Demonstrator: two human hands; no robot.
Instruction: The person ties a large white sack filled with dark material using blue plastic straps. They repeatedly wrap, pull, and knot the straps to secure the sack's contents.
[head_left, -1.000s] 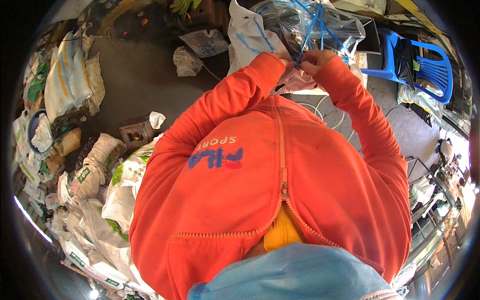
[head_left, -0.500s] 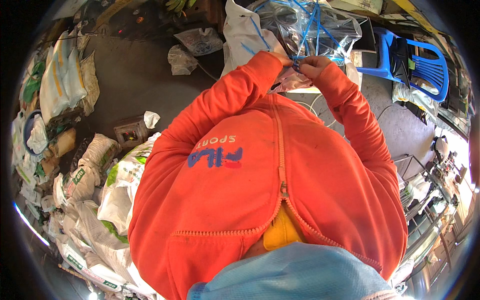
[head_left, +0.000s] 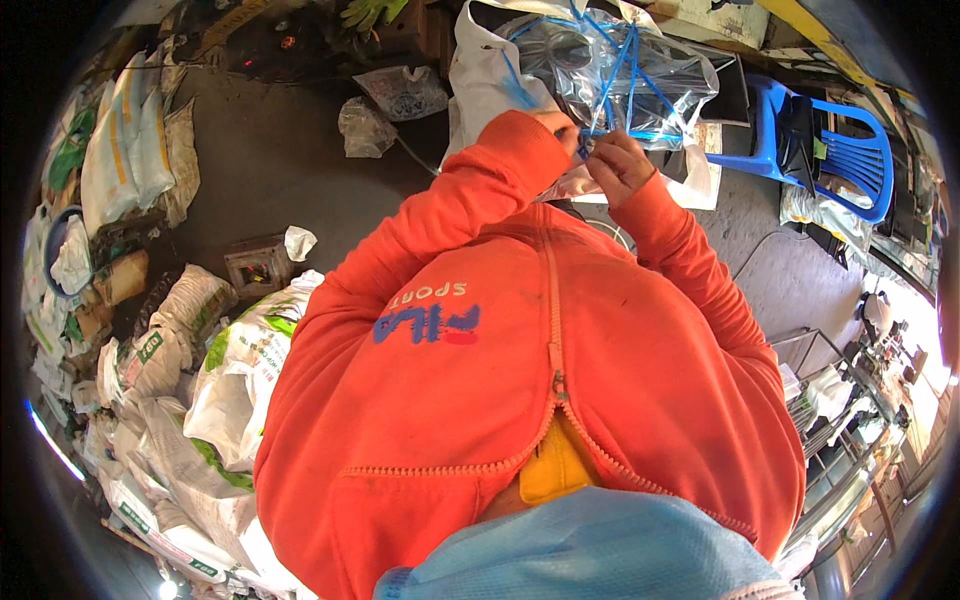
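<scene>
A clear plastic-wrapped bundle [head_left: 655, 75] lies at the top of the view, crossed by several strands of blue string [head_left: 628, 60]. White sheeting [head_left: 480, 75] spreads beneath it and along its left side. At the bundle's near edge, my left hand [head_left: 560, 128] is closed on the blue string, its fingers partly hidden by the cuff. Close beside it, the fingers of my right hand [head_left: 620, 165] pinch together at the same string, next to a small knot-like gathering. Frayed blue strands [head_left: 518, 85] lie on the sheeting beyond my left hand.
A blue plastic chair [head_left: 850, 150] stands right of the bundle. Two clear plastic bags [head_left: 405, 92] rest on the dark floor to the left. Stuffed white sacks [head_left: 245, 370] pile up at the lower left. A metal rack [head_left: 815, 380] stands at the right.
Both hands are slightly lower in the view and remain close together at the string. My right hand has turned, showing more of its back. The bundle has barely shifted.
</scene>
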